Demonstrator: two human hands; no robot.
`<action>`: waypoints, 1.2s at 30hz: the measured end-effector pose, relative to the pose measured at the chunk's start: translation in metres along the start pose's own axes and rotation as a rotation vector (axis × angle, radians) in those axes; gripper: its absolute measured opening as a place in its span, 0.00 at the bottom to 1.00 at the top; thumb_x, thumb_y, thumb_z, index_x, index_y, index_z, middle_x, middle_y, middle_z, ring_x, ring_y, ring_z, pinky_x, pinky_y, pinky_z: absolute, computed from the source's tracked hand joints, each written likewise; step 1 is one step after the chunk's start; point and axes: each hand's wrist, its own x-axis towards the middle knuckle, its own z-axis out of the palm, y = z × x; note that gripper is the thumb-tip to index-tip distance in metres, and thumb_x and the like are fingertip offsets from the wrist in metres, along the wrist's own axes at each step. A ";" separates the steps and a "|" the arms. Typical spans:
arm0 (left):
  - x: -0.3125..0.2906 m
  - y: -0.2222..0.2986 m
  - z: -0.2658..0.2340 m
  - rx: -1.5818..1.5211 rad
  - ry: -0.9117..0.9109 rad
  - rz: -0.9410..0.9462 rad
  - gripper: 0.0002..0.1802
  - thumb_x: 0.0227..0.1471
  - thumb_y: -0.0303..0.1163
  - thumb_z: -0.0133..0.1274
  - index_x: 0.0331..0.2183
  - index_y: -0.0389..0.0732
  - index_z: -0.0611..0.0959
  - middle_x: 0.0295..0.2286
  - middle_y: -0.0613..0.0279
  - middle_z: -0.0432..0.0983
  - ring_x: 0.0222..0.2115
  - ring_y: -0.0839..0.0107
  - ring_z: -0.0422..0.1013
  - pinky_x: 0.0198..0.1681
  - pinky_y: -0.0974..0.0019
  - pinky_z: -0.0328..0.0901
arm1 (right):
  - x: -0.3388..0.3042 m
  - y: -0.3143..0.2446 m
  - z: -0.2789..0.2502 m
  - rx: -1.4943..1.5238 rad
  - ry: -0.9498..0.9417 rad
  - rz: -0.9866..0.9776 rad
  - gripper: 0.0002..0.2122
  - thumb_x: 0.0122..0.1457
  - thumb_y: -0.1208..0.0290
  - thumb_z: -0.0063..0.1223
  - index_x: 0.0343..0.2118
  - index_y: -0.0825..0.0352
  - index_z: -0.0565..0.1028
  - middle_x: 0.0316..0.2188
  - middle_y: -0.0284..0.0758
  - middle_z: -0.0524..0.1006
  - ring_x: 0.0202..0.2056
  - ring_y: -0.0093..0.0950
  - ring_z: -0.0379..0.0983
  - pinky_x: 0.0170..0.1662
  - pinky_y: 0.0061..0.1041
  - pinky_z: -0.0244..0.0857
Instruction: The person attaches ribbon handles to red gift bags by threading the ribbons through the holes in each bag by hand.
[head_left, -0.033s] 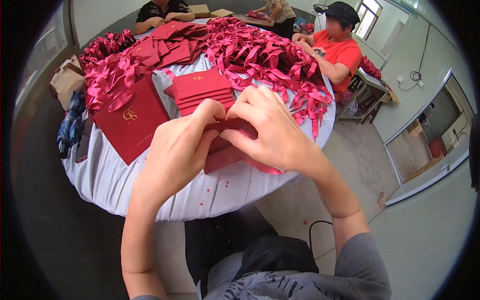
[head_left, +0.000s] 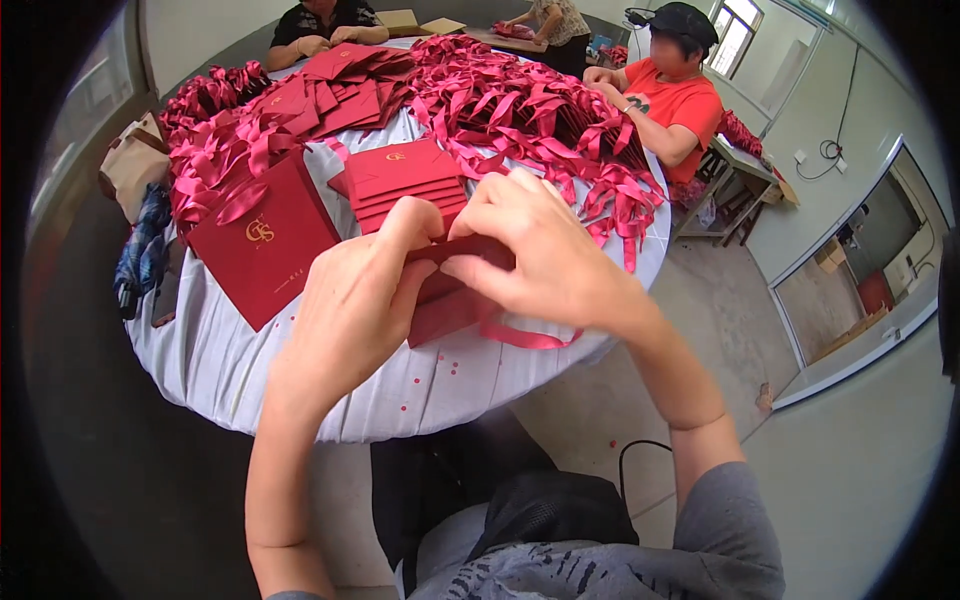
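Observation:
A dark red paper gift bag [head_left: 445, 316] is between my hands at the near part of the table. My left hand [head_left: 358, 285] pinches its upper edge between thumb and fingers. Close beside it, my right hand [head_left: 545, 250] is closed on the same edge, the two thumbs almost meeting. A pink ribbon [head_left: 530, 341] loops out beneath my right hand. The fingers hide most of the bag's top and where the ribbon joins it. Just beyond lies a stack of flat red bags [head_left: 400, 172]. To the left rests a larger red bag [head_left: 265, 240] with a gold emblem.
The white-covered round table [head_left: 350, 405] carries a heap of ribboned bags [head_left: 530, 110] and a pile of flat red ones [head_left: 345, 90]. A folded blue umbrella [head_left: 145, 240] is at the left edge. A person in red [head_left: 680, 110] works at the right; others are behind.
My right hand has shifted very slightly left and up. More of the ribbon loop shows beneath it. Both hands keep hold of the bag.

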 end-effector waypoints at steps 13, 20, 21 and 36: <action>-0.007 0.008 0.013 0.032 0.111 -0.013 0.13 0.45 0.20 0.53 0.36 0.37 0.71 0.28 0.52 0.75 0.27 0.55 0.73 0.30 0.60 0.65 | 0.059 0.013 -0.026 0.305 -0.592 0.287 0.12 0.52 0.65 0.53 0.23 0.71 0.77 0.13 0.30 0.69 0.18 0.17 0.62 0.22 0.23 0.58; -0.004 0.013 0.014 0.031 0.114 0.002 0.15 0.42 0.21 0.57 0.35 0.37 0.73 0.26 0.55 0.74 0.24 0.58 0.71 0.28 0.61 0.64 | 0.049 0.018 -0.011 0.413 -0.385 0.292 0.11 0.51 0.67 0.55 0.25 0.73 0.78 0.18 0.33 0.75 0.23 0.18 0.68 0.28 0.21 0.63; -0.004 0.011 0.015 0.053 0.121 0.017 0.15 0.41 0.22 0.58 0.34 0.37 0.73 0.25 0.56 0.74 0.23 0.59 0.70 0.28 0.62 0.64 | 0.050 0.019 -0.009 0.518 -0.331 0.330 0.11 0.51 0.67 0.55 0.25 0.72 0.78 0.19 0.32 0.75 0.23 0.17 0.68 0.29 0.20 0.63; -0.003 0.009 0.025 0.083 0.151 0.048 0.14 0.42 0.19 0.55 0.36 0.36 0.78 0.29 0.54 0.77 0.29 0.59 0.75 0.32 0.64 0.68 | 0.084 0.033 0.009 0.607 0.033 0.196 0.12 0.53 0.66 0.56 0.30 0.73 0.78 0.24 0.37 0.78 0.30 0.19 0.72 0.37 0.23 0.65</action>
